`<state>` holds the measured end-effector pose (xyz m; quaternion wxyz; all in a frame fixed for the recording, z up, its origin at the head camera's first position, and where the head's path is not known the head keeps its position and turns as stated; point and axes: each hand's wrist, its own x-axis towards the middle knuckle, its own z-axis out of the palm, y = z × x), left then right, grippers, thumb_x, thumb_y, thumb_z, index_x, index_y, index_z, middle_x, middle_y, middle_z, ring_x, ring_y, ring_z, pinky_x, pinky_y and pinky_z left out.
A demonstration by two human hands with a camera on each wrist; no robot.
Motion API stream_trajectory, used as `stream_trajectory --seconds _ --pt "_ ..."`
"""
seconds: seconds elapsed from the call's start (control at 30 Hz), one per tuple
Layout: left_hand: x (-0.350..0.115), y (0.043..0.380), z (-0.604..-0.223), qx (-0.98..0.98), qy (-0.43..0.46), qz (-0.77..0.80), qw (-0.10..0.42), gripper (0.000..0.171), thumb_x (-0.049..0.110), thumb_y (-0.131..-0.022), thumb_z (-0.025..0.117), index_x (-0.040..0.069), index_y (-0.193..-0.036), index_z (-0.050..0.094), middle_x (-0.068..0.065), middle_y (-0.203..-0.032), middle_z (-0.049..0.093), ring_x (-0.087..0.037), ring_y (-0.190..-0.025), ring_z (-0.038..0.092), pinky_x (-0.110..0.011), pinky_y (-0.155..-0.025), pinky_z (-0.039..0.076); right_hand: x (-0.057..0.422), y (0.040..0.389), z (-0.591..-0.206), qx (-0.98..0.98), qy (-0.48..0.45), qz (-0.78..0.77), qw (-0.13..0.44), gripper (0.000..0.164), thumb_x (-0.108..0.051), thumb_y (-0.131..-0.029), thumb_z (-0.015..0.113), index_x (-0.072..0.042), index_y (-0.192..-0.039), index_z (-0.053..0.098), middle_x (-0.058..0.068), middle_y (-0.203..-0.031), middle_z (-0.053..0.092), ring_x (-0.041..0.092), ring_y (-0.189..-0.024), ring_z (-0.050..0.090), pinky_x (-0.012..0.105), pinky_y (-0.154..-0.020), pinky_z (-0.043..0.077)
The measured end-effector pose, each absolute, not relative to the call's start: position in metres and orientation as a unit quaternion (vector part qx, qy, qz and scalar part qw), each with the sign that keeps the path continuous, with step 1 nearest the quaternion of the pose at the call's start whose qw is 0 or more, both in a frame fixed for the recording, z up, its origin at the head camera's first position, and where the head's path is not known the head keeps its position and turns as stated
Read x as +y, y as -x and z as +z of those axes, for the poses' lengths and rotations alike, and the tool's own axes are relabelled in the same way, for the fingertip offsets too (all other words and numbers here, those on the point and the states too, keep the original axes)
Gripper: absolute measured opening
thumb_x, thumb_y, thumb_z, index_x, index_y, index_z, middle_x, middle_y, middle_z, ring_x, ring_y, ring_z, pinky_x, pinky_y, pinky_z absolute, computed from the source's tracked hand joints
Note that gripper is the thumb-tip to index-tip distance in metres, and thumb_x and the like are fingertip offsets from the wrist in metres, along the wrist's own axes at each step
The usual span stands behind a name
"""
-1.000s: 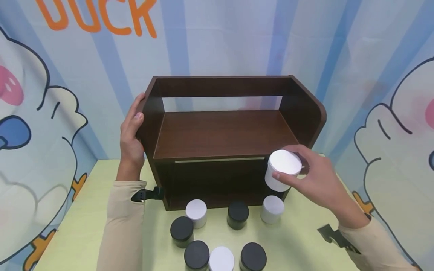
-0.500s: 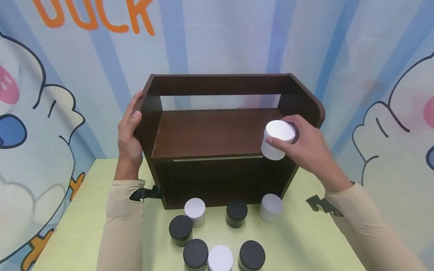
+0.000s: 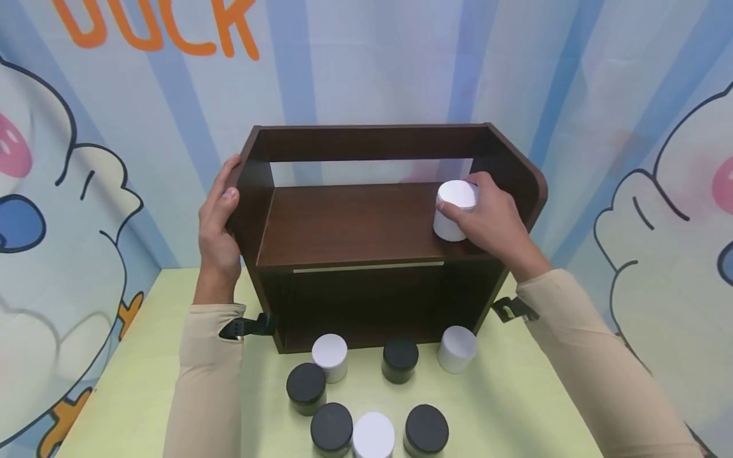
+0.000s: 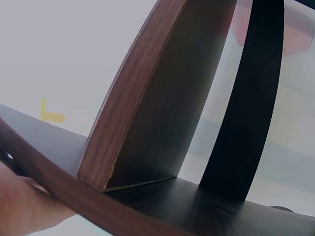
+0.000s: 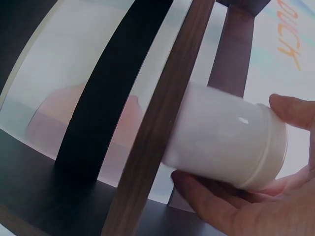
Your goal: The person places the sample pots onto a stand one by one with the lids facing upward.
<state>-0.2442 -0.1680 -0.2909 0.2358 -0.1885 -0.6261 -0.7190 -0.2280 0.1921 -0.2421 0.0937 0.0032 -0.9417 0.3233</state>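
A dark brown two-tier wooden shelf point(image 3: 355, 222) stands on the table. Against the outer face of its left side panel rests my left hand point(image 3: 219, 235), fingers extended along the panel. My right hand point(image 3: 495, 219) pinches a white lidded jar point(image 3: 449, 228) between thumb and fingers, near the lid. That jar is upright at the right end of the upper tier, its base close over the board. In the right wrist view the jar point(image 5: 221, 137) overlaps the front edge of the board point(image 5: 162, 108). The left wrist view shows the side panel's edge point(image 4: 64, 191) in front of the hand.
In front of the shelf on the pale yellow table point(image 3: 515, 388) stand several jars: white-lidded ones such as the jar at right point(image 3: 457, 350), and black-lidded ones such as the middle jar point(image 3: 400, 360). A printed curtain point(image 3: 378, 70) hangs close behind.
My right hand has lifted the white jar from in front of the lower tier up, back and slightly left to the upper tier. The left hand stays at the side panel.
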Motion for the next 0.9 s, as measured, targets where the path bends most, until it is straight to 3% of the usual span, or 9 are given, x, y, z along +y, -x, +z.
stream_trajectory --seconds 0.33,0.7,0.9 --pt "-0.172 0.244 -0.29 -0.63 0.181 -0.714 0.247 0.053 0.033 -0.099 0.035 0.026 -0.151 0.047 -0.005 -0.15 0.047 -0.024 -0.13 0.043 -0.038 -0.098 0.035 0.185 0.263 -0.238 -0.933 0.039 0.342 0.103 0.072 -0.034 -0.098 0.058 0.001 -0.152 0.026 0.025 -0.149 0.042 0.039 -0.129 0.047 0.057 -0.105 0.047" --pt "-0.173 0.241 -0.29 -0.625 0.171 -0.719 0.252 0.053 0.033 -0.098 0.037 0.025 -0.149 0.049 -0.007 -0.148 0.049 -0.024 -0.127 0.044 -0.037 -0.096 0.035 0.178 0.292 -0.229 -0.942 0.062 0.318 0.092 0.072 -0.036 -0.099 0.055 0.008 -0.149 0.027 0.03 -0.145 0.042 0.04 -0.13 0.049 0.053 -0.103 0.049" --pt "-0.172 0.24 -0.291 -0.622 0.171 -0.721 0.252 0.052 0.031 -0.098 0.038 0.025 -0.149 0.049 -0.006 -0.147 0.049 -0.025 -0.127 0.044 -0.037 -0.097 0.035 0.179 0.301 -0.229 -0.942 0.092 0.311 0.091 0.076 -0.034 -0.099 0.056 0.007 -0.152 0.02 0.029 -0.15 0.037 0.039 -0.133 0.045 0.05 -0.108 0.046"
